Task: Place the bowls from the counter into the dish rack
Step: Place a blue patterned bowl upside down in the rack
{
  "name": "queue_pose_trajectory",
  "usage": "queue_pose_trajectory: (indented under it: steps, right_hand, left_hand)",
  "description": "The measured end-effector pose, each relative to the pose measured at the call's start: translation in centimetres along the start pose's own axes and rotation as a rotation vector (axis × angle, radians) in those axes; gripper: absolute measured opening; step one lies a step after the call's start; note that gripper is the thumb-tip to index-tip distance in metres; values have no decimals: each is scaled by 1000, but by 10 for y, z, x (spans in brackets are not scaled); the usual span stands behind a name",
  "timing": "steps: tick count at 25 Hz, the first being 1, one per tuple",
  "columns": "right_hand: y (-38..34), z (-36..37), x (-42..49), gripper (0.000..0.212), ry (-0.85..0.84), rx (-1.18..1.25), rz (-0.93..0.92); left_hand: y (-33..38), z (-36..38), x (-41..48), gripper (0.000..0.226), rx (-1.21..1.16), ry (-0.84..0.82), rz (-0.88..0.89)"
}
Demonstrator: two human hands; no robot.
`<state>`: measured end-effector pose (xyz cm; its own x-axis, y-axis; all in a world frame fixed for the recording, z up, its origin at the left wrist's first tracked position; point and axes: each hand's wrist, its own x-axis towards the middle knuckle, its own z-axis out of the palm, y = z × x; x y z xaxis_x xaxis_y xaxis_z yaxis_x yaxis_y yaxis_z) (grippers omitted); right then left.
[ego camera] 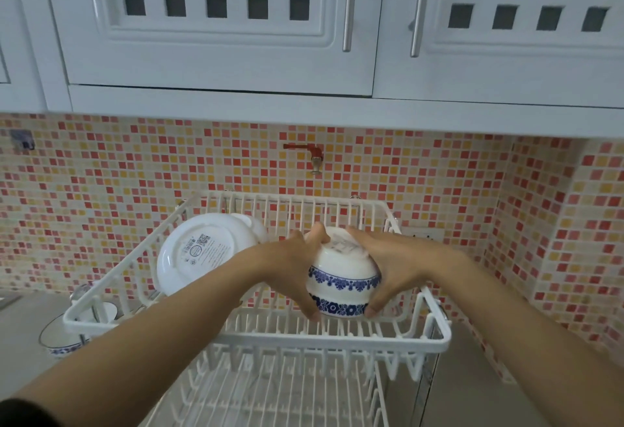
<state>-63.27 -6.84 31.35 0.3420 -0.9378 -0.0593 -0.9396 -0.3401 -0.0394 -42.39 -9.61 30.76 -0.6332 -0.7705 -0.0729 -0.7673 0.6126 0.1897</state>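
A white bowl with blue floral bands (342, 278) is upside down over the upper tier of the white wire dish rack (337, 340). My left hand (297, 264) grips its left side and my right hand (395, 268) grips its right side. It looks like two nested bowls, with one blue rim band above another. Its lower rim is at the rack's tines. A plain white bowl (199, 251) leans on its side in the left half of the same tier. Another blue-patterned bowl (59, 335) stands on the grey counter (20, 342) left of the rack.
The rack's lower tier (270, 393) lies below the upper one. White wall cabinets (219, 38) hang low overhead. A red tap (312, 154) sticks out of the mosaic tile wall behind the rack. A tiled corner wall closes in on the right.
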Motion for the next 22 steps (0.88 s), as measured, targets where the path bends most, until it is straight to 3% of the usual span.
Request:
queue_pose_trajectory:
  steps: [9, 13, 22]
  right_hand:
    - [-6, 3, 9, 136, -26, -69, 46]
    - [-5, 3, 21, 138, -27, -87, 94]
    - [-7, 11, 22, 135, 53, -193, 122]
  left_hand:
    - [3, 9, 1, 91, 122, 2, -80]
    - [8, 13, 4, 95, 167, 105, -115]
    - [12, 12, 5, 106, 120, 61, -166]
